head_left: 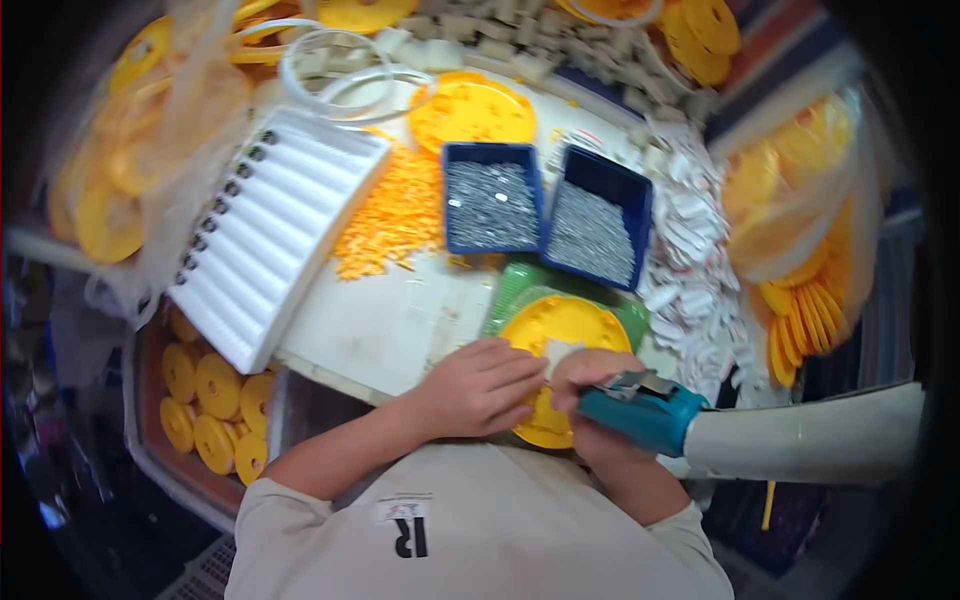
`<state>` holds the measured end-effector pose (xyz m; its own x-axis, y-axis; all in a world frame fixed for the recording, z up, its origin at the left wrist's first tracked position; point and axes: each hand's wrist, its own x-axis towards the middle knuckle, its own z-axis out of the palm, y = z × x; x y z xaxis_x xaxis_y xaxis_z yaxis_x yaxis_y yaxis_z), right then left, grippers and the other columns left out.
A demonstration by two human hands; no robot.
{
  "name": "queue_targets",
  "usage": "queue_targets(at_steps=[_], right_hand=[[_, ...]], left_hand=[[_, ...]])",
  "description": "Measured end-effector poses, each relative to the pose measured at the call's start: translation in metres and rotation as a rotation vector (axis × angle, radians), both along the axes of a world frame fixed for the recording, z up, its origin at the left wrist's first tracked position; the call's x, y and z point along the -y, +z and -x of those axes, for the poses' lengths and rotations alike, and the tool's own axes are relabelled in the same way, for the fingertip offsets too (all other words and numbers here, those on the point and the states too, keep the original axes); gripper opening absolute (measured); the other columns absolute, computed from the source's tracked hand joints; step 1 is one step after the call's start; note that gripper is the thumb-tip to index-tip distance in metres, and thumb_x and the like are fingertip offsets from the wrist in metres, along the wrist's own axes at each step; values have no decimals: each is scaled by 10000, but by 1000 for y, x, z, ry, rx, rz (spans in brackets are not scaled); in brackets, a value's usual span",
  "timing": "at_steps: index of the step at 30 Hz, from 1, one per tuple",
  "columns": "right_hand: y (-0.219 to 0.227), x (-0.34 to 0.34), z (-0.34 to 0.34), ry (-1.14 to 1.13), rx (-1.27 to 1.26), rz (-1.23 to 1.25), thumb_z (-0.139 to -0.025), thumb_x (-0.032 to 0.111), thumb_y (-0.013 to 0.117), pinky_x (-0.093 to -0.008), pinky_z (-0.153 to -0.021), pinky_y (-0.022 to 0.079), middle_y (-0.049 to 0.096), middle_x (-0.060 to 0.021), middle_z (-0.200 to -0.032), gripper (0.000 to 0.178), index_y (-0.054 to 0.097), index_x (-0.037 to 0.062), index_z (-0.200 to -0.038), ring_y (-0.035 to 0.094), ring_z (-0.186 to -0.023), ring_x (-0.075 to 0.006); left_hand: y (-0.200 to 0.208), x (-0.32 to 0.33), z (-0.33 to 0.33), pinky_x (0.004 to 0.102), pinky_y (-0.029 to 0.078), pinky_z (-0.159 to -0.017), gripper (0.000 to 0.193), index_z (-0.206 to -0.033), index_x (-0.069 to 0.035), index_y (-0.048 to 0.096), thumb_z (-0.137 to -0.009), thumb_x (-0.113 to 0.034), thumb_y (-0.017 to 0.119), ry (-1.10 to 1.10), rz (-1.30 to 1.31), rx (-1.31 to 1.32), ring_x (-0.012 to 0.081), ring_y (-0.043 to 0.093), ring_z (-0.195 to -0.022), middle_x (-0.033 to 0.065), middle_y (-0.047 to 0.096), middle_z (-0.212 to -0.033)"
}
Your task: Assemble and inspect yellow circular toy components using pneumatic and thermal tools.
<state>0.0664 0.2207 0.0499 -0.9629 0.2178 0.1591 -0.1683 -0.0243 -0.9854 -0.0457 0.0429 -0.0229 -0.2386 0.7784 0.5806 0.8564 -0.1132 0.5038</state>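
Observation:
A round yellow plastic disc point(575, 312) with a raised rim lies in front of me, partly over a green tray point(520, 290). My left hand point(485, 388) rests at the disc's left side, fingers stretched and side by side. At the disc's right edge, my right hand point(592, 385) is closed around a teal power screwdriver point(645, 412), whose pale wrapped end point(800, 435) reaches out to the right. The tool's tip is hidden. A small whitish piece point(560, 352) sits on the disc between my hands.
Two blue trays point(493, 247) of small grey metal parts stand beyond the disc. Orange plastic bits point(385, 225) and a white ridged rack point(270, 225) are left; white parts point(690, 230) and bagged yellow discs point(800, 230) right. A bin point(150, 440) of yellow wheels stands lower left.

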Motion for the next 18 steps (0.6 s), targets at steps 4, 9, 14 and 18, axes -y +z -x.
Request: queue_targets(at_steps=[4, 9, 14, 18], right_hand=[[-1, 1, 5, 90, -101, 95, -944, 610, 568, -401, -730, 497, 662, -164, -807, 677, 662, -20, -1175, 623, -729, -277], [16, -7, 19, -18, -258, 280, -975, 616, 513, -400, -748, 491, 652, -153, -792, 809, 517, -57, -1424, 615, -710, -258], [20, -33, 15, -217, -307, 124, -1001, 723, 362, -391, -845, 502, 670, -189, -1011, 1001, 322, -104, -1564, 621, -892, -262], [-6, -34, 0, -358, -279, -54, -988, 771, 334, -394, -989, 469, 667, -193, -1171, 1032, 304, -58, -1601, 631, -1064, -262]], left_hand=[[-4, 1, -4, 434, 555, -963, 401, -1181, -26, 717, -859, -252, 798, 29, -22, 2, 281, 699, -1094, 121, 710, -1265], [5, 14, 10, 432, 543, -996, 421, -1211, -48, 706, -864, -269, 798, 31, 29, -8, 289, 685, -1158, 111, 700, -1305], [33, 61, 111, 444, 551, -993, 340, -1174, -72, 724, -841, -110, 786, 551, 27, -96, 314, 701, -1137, 139, 738, -1233], [48, 122, 248, 438, 528, -1016, 207, -1087, -60, 750, -893, -132, 742, 898, 131, -248, 344, 672, -1148, 124, 734, -1221]])
